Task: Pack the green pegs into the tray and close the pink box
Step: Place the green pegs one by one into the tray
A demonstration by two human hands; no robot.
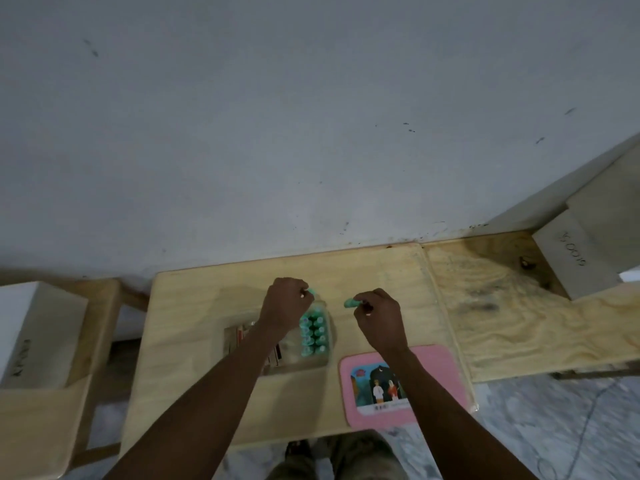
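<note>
A clear tray (323, 355) lies on the wooden table, with several green pegs (313, 332) standing in two rows along its right side. My left hand (285, 303) hovers over the tray's far end, pinching one green peg (312, 292) at the fingertips. To the right of the tray, my right hand (375, 311) holds another green peg (351, 303), pointing left. The pink box lid (433, 367), with a picture on it, lies flat at the table's front right, partly under my right forearm. My left forearm hides the tray's left part.
The small wooden table (194, 306) stands against a grey wall. A second wooden surface (519, 317) adjoins on the right, with a pale block (575, 261) on it. A wooden shelf with a white box (31, 327) stands at the left. Something dark red shows in the tray's left part.
</note>
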